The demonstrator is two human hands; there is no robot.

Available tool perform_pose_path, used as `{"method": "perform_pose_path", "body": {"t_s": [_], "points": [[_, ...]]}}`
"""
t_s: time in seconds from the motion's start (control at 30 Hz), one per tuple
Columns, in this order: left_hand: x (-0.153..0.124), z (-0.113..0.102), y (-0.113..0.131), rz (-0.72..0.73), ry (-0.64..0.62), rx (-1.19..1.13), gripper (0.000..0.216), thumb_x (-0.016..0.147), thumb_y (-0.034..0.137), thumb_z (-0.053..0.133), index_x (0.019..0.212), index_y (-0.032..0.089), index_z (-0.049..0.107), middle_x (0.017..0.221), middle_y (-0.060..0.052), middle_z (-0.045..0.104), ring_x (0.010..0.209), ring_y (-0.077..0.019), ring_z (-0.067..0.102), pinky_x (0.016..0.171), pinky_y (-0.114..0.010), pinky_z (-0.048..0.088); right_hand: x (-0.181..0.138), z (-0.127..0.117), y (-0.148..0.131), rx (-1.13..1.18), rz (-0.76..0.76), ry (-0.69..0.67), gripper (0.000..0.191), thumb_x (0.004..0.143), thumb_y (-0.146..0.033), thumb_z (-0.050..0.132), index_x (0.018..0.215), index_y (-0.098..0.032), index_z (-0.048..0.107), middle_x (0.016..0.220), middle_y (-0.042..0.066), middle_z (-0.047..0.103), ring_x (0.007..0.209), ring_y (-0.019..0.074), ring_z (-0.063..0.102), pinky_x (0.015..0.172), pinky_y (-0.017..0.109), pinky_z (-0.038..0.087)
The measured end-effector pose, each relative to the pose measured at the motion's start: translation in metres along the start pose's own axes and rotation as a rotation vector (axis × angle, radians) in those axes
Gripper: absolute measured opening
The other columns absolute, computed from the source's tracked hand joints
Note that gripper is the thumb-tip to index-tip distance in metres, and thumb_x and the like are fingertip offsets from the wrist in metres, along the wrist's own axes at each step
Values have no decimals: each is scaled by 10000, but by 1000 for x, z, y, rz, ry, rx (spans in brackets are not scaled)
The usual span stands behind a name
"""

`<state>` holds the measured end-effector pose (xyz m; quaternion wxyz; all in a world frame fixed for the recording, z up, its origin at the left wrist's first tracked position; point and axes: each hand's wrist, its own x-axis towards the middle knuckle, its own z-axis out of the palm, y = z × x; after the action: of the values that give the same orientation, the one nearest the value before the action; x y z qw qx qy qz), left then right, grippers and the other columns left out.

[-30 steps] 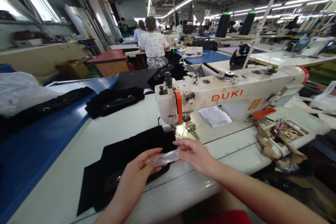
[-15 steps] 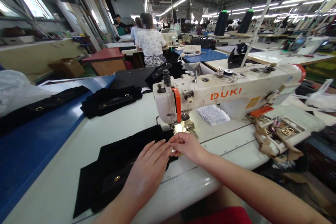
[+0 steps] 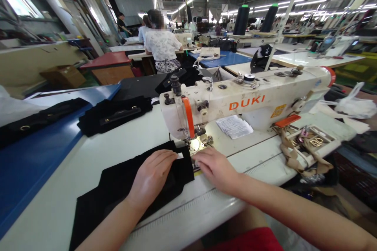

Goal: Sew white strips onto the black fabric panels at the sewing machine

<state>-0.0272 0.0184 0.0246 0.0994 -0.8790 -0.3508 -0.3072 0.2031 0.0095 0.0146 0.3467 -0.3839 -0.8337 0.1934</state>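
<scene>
A black fabric piece [image 3: 118, 188] lies on the white table [image 3: 97, 153] in front of the cream DUKI sewing machine [image 3: 244, 102]. My left hand [image 3: 153, 176] rests flat on the fabric, its fingertips pressing a small white label [image 3: 180, 156] at the cloth's upper right corner. My right hand [image 3: 213, 166] lies palm down just right of the fabric's edge. Its fingers point left and touch the cloth below the needle and presser foot [image 3: 191, 143]. The fingers of both hands are stretched out and grip nothing.
A stack of paper tags [image 3: 234, 126] lies under the machine arm. At the right are a tray of metal buckles [image 3: 313, 139] and tan straps [image 3: 291, 157]. Black fabric stacks [image 3: 114, 114] lie at the left by a blue table [image 3: 35, 153]. A seated person [image 3: 161, 47] works ahead.
Both hands held a white label in the air, then lowered it onto the black fabric. The left hand now presses it flat, and the fabric corner has been pushed up to the needle.
</scene>
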Motion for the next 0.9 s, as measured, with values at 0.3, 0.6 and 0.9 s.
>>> {"method": "perform_pose_path", "body": {"t_s": [0.3,0.6,0.9], "points": [[7,14,2,128,-140,42,251,937,138,435,981,144,683,973,-81,725,953,-212,636,853,-370,537,-21,6,-4,-337,-324,-206,218,966,-179,466,1065,-118,650,1176,107,649,1099,207,553,979,342,441],[2,14,-6,198,-240,5,311,916,99,417,1103,151,661,1036,-86,725,961,-204,658,869,-366,538,-23,5,-2,-323,-340,-196,216,962,-164,468,1071,-114,648,1176,111,647,1111,213,540,984,345,437],[7,14,-4,224,-205,-22,292,924,99,417,1094,140,651,1025,-86,725,949,-198,661,858,-359,543,-24,5,-1,-296,-326,-198,221,951,-157,474,1092,-117,638,1174,114,648,1117,211,538,986,355,435]]}}
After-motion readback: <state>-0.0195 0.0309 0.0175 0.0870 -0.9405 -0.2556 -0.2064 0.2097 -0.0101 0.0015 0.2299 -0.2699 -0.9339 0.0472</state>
